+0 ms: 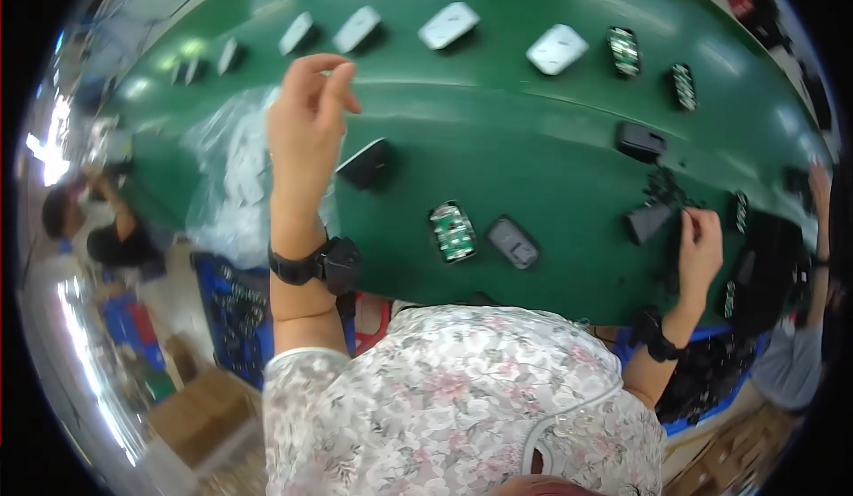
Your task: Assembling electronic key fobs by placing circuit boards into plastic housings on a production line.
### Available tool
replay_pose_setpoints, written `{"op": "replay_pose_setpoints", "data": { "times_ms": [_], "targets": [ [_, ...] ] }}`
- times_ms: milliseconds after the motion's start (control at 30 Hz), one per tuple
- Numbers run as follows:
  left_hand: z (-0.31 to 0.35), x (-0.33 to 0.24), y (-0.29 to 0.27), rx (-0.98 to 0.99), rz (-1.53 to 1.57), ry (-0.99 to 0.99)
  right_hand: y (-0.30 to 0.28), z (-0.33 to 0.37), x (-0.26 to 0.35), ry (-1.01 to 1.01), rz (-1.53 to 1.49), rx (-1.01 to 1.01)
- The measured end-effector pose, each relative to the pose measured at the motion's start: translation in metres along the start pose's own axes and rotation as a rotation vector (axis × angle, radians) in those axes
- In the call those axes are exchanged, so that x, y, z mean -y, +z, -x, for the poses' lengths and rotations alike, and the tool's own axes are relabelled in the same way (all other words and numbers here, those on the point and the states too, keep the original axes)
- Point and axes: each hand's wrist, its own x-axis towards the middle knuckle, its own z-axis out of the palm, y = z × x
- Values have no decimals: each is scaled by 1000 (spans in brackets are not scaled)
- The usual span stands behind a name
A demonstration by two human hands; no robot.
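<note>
My left hand [311, 100] is raised over the left part of the green table, its fingers loosely bent and apart with nothing seen in them. Just beyond its wrist, to the right, a dark casing with a pale face [364, 165] stands tilted. My right hand [702, 243] has its fingertips pinched at the edge of a heap of small black parts [663, 187]; whatever is between them is too small to make out. A dark box-shaped piece [649, 222] lies beside those fingers. Between my hands are a green circuit board in a dark shell [453, 232] and a dark grey oblong cover [514, 243].
Several white casings [557, 49] stand in a row along the far side, with open shells holding boards [624, 51] to their right. A clear plastic bag [235, 172] lies at left. Blue crates [233, 305] flank me below the table. Other people work at both sides.
</note>
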Motion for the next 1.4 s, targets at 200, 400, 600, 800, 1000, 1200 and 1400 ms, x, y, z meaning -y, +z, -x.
{"op": "replay_pose_setpoints", "data": {
  "times_ms": [200,400,600,800,1000,1200,1400],
  "targets": [
    [35,68,-114,-288,-295,-295,-2,-3,-37,22,26,-30],
    [68,154,-133,-265,-666,-114,2,-11,-62,211,-194,5],
    [70,170,-120,-200,-1016,-11,-5,-11,-69,231,-379,-60],
    [67,204,-124,-109,-1070,-112,-10,-5,-77,151,-484,-69],
    [69,153,-141,-302,-1277,-204,-13,-19,9,98,-597,-125],
    [60,99,-130,-345,-630,-75,-10,-11,78,53,-767,-38],
    [61,21,-18,158,224,-48,10,-14,127,45,-1104,324]
  ]
}}
